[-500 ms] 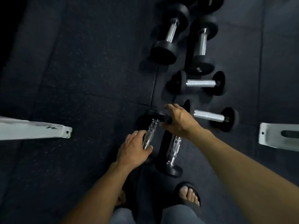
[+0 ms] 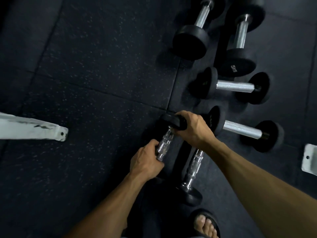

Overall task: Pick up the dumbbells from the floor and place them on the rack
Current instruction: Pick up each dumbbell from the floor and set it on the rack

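Head view: my left hand wraps the near dumbbell handle, right hand grips its far head, axis running toward frame top.

Bare forearms, no sleeves; a dark open-toed sandal, possibly black, on one foot.

left hand wrapped on dumbbell handle | right hand clasping its far head | floor

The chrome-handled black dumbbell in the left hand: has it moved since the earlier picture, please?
No; the chrome-handled black dumbbell still sits just below the floor-mat seam.
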The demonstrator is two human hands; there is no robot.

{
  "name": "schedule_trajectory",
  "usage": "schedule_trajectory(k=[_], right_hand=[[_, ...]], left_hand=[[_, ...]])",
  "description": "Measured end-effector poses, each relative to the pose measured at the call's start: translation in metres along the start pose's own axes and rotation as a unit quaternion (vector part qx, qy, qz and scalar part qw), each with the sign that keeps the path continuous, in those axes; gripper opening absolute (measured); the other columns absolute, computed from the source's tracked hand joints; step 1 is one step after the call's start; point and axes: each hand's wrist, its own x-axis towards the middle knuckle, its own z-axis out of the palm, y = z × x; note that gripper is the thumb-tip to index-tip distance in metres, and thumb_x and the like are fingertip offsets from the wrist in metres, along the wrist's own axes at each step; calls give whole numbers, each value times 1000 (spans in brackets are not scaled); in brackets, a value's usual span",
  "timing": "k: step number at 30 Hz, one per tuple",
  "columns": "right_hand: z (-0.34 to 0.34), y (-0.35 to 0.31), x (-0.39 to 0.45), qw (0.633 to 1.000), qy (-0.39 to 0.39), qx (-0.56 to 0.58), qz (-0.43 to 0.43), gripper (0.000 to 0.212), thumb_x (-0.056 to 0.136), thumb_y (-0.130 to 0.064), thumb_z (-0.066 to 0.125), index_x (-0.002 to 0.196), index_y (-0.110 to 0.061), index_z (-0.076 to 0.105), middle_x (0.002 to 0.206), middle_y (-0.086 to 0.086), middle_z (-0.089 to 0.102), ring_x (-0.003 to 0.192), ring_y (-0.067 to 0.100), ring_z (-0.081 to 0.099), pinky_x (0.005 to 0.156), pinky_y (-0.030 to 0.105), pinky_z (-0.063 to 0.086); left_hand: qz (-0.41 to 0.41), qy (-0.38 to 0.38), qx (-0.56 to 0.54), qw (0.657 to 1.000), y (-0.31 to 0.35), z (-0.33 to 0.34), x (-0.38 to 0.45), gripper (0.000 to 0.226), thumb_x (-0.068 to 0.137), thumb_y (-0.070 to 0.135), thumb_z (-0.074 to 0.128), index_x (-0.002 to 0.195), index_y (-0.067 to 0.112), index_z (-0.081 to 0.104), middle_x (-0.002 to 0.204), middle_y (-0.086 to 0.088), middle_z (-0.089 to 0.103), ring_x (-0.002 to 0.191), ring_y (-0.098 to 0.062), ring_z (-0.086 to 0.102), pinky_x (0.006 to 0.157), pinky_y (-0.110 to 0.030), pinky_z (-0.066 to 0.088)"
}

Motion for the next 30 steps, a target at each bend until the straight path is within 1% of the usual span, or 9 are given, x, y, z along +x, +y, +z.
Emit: schedule_trajectory(k=[2, 4, 8, 12, 16, 18, 22, 26, 30], right_hand=[[-11, -8, -5, 1000, 16, 8, -13, 43, 76, -33, 76, 115, -21, 64, 106, 5, 68, 98, 23, 64, 83, 37, 51], [-29, -23, -12, 999, 14, 8, -31, 41, 75, -32, 76, 113, -22, 65, 104, 5, 69, 97, 24, 64, 81, 38, 52], [-80, -65, -39, 999, 16, 6, -31, 32, 75, -31, 76, 103, -19, 66, 95, 4, 69, 90, 26, 65, 76, 40, 53], [-147, -117, -78, 998, 32, 3, -47, 29, 74, -30, 75, 100, -21, 65, 91, 1, 67, 88, 23, 64, 78, 40, 52], [-232, -185, -120, 996, 48, 3, -80, 33, 75, -29, 75, 106, -23, 66, 95, -3, 68, 91, 19, 63, 82, 38, 51], [-272, -221, -137, 994, 52, -7, -100, 35, 76, -31, 74, 109, -25, 65, 95, -6, 67, 90, 16, 63, 81, 36, 51], [-341, -300, -166, 985, 55, -16, -164, 33, 76, -30, 74, 107, -23, 64, 91, -5, 66, 87, 16, 63, 80, 37, 51], [-387, -381, -186, 973, 45, -36, -222, 33, 76, -35, 74, 106, -26, 63, 94, -7, 65, 89, 14, 61, 82, 35, 51], [-410, -466, -197, 958, 19, -54, -283, 33, 75, -36, 75, 104, -26, 64, 93, -9, 67, 89, 13, 63, 82, 38, 52]], left_hand=[[0, 7, -16, 1000, 4, -6, -7, 46, 68, 22, 78, 104, 33, 52, 82, 11, 65, 79, -13, 64, 67, -32, 50], [1, 7, -37, 999, 13, -18, -20, 44, 66, 21, 81, 99, 33, 54, 77, 12, 64, 78, -12, 64, 71, -32, 52], [15, 9, -63, 998, 45, -55, -68, 43, 67, 15, 82, 96, 32, 55, 70, 12, 62, 69, -5, 62, 67, -27, 53], [38, 21, -59, 997, 88, -107, -133, 41, 66, 15, 81, 96, 29, 56, 69, 11, 63, 70, -9, 63, 67, -29, 53], [64, 51, -55, 995, 137, -173, -212, 41, 66, 17, 80, 97, 29, 57, 70, 13, 62, 69, -7, 62, 68, -29, 51], [72, 68, -59, 993, 159, -206, -251, 40, 65, 19, 81, 95, 30, 56, 72, 12, 63, 71, -7, 63, 68, -29, 51], [88, 114, -65, 987, 192, -272, -327, 39, 68, 23, 82, 94, 26, 54, 72, 12, 60, 71, -8, 60, 64, -26, 46], [85, 163, -79, 980, 204, -334, -394, 41, 68, 26, 82, 98, 26, 54, 72, 13, 58, 73, -10, 60, 69, -30, 50], [71, 213, -106, 969, 195, -390, -449, 42, 67, 26, 82, 99, 26, 55, 73, 11, 60, 71, -7, 59, 69, -30, 52]])
